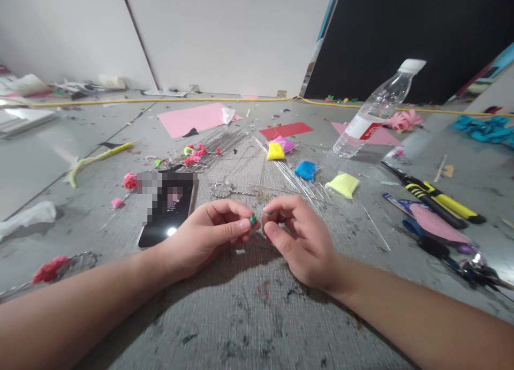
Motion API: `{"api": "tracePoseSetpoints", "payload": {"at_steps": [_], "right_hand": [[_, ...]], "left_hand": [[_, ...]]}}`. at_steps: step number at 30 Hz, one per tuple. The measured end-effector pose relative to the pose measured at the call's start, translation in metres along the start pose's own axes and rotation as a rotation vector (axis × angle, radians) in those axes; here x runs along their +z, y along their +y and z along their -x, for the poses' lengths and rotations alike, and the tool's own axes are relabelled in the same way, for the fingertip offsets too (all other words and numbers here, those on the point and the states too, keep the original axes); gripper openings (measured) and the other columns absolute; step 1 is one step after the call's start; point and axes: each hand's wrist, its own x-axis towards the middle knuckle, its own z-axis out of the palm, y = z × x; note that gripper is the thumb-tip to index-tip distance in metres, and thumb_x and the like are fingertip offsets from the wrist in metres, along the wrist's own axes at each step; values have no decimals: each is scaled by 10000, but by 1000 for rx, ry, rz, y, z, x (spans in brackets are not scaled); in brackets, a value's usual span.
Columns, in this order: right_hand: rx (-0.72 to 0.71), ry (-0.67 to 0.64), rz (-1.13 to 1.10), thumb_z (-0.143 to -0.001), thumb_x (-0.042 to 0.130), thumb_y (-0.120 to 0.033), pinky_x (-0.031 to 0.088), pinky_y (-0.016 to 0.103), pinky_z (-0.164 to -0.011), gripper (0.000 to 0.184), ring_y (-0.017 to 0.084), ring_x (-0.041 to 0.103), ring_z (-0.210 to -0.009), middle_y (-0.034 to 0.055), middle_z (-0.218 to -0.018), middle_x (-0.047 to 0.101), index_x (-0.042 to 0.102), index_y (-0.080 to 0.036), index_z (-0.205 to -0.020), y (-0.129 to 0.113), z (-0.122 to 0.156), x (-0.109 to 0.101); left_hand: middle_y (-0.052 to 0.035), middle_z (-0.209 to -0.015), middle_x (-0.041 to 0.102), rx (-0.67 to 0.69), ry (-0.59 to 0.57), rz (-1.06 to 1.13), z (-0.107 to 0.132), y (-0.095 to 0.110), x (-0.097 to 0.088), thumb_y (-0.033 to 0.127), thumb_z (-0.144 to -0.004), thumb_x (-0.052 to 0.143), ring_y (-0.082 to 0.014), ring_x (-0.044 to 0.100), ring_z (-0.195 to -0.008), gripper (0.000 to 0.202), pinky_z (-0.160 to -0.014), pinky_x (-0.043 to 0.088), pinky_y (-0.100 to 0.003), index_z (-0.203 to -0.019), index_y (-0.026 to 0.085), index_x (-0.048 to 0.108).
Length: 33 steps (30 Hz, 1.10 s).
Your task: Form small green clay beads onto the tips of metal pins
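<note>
My left hand (pixel 212 228) and my right hand (pixel 295 233) rest close together on the grey floor. Between the left thumb and forefinger I pinch a small green bit of clay (pixel 252 219). The right fingertips pinch another tiny green bit (pixel 270 213), a few centimetres from the first. A bundle of thin wires (pixel 297 182) lies just beyond my hands. A phone (pixel 166 209) with a lit screen lies left of my left hand.
Small bags of yellow (pixel 275 151), blue (pixel 306 170) and lime clay (pixel 344 185) lie ahead. A tilted plastic bottle (pixel 375 110) stands at right, with pliers (pixel 433 196) and scissors (pixel 450 247) nearby. Pink paper (pixel 193 118), red paper (pixel 286 129), pink clay flowers (pixel 195 155) and scraps litter the floor.
</note>
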Motion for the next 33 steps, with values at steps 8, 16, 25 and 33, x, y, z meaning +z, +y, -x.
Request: {"api": "tracePoseSetpoints", "payload": {"at_steps": [8,16,25,33], "right_hand": [[-142,-57,99,-919,595,-180,523,305,-615,176,147,598,-652,-28,-750,618,569,-261,-1073,-5,-1,-2],[-187,-132,92,-923,578,-153,532,282,-610,184,134,648,-667,-9,-836,722,579,-260,-1073,-8,-5,-2],[-166,-164,59,-911,581,-195,511,284,-585,184,137,614,-622,-28,-756,660,579,-257,-1084,-9,-4,-4],[-171,-101,117,-917,560,-188,527,295,-606,182,144,616,-637,-14,-759,652,599,-244,-1085,-9,-3,-4]], "left_hand": [[-6,-713,692,-19,-9,7,-1,-1,-3,303,-723,928,-101,598,-639,232,-613,469,-220,-835,169,776],[-32,-742,748,-26,-45,52,0,0,0,297,-704,937,-124,649,-680,215,-725,528,-266,-853,187,827],[-20,-684,698,-28,-38,8,-2,-1,-3,335,-690,941,-134,612,-648,233,-662,484,-266,-823,193,813],[-24,-750,724,-67,-42,105,-5,1,-2,293,-661,963,-98,597,-643,223,-658,497,-224,-797,185,825]]}}
